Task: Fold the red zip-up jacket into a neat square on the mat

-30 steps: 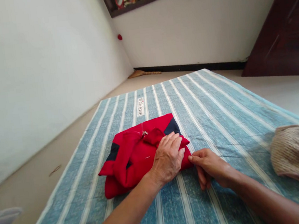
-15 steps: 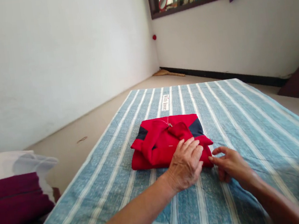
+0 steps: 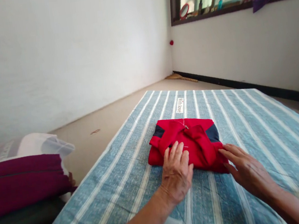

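A red garment with dark navy panels [image 3: 196, 139] lies folded on a blue-and-white striped cloth [image 3: 133, 157]. Its zip pull shows near the top middle. My left hand [image 3: 176, 170] rests on the garment's near edge, left of its middle, fingers slightly apart and pointing away from me. At the garment's right end, my right hand [image 3: 244, 165] touches the edge with its fingertips, the thumb apart from the fingers. Neither hand is closed around the fabric.
Folded clothes, among them a maroon one [image 3: 24, 182], are stacked left of the striped surface. A broom [image 3: 182, 77] lies on the floor by the far corner. The window sill holds a small red-framed mirror [image 3: 184, 11] and a purple cloth [image 3: 263, 0].
The view has turned left. My left hand has shifted left along the garment. My right hand has opened from a pinch-like pose and now touches the right edge with its fingers extended.
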### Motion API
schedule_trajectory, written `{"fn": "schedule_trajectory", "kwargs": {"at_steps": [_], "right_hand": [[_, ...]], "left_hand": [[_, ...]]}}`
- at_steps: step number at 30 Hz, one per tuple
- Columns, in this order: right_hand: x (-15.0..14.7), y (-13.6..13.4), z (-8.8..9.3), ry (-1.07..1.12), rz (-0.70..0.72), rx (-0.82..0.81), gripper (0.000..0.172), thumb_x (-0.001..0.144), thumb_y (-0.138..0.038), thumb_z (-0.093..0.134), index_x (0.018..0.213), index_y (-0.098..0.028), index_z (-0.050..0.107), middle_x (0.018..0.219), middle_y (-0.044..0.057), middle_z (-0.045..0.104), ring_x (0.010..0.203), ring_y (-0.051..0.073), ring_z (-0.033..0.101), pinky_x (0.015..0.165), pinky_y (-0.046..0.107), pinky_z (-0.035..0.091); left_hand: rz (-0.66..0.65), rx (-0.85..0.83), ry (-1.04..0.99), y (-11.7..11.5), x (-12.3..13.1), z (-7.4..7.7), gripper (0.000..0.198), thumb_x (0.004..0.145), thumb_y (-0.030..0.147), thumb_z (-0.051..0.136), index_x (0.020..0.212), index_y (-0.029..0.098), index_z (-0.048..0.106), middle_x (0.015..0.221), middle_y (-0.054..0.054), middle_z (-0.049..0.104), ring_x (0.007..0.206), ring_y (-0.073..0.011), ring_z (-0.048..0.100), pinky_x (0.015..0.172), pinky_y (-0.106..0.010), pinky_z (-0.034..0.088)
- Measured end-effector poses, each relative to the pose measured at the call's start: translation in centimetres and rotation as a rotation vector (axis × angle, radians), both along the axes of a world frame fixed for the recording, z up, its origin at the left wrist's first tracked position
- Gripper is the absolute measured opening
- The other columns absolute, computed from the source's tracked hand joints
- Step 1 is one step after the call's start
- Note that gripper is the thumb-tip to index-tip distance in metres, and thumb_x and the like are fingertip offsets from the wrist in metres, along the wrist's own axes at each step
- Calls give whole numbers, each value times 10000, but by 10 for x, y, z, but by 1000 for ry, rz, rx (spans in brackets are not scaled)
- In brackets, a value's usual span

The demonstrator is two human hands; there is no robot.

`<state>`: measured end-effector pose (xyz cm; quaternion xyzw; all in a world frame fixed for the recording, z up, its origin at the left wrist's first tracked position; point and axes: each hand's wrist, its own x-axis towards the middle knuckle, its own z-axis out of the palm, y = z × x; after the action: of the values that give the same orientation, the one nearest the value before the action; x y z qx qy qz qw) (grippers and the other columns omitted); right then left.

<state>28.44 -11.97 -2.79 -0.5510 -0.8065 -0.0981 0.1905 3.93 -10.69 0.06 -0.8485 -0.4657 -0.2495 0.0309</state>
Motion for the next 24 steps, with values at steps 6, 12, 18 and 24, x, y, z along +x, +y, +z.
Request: {"fn": "schedule_trajectory", "kwargs": {"at_steps": [6,12,18,24], "right_hand": [[1,-1,-3,-11,39,-20,339,918,-176,366,1066,-131,668,1141,135,658,1034,257,636,855,393,564],[-2,-3,1,0,21,-24,336,913,-174,375,1064,-130,672,1150,150,654,1007,257,653,827,384,575],[-2,-4,-3,49,-3,-28,336,911,-180,380,1075,-128,668,1162,151,650,1032,256,648,842,378,573],[1,-3,-5,126,-13,-51,343,909,-206,376,1084,-149,666,1175,132,653,1019,243,660,814,362,584]], "left_hand": [[16,34,-7,-5,-11,-16,393,792,119,584,1180,72,536,1301,-225,542,1240,-357,483,993,-562,432],[-77,269,-326,17,-32,11,196,891,108,491,1070,122,570,1177,-158,628,1183,-233,546,1009,-395,466],[276,99,-47,39,-63,-11,393,931,333,461,1196,51,535,1234,-242,588,1170,-363,545,954,-568,449],[264,32,-71,30,-71,-48,528,984,426,311,1315,41,456,1351,-234,501,1284,-330,448,993,-532,433]]}}
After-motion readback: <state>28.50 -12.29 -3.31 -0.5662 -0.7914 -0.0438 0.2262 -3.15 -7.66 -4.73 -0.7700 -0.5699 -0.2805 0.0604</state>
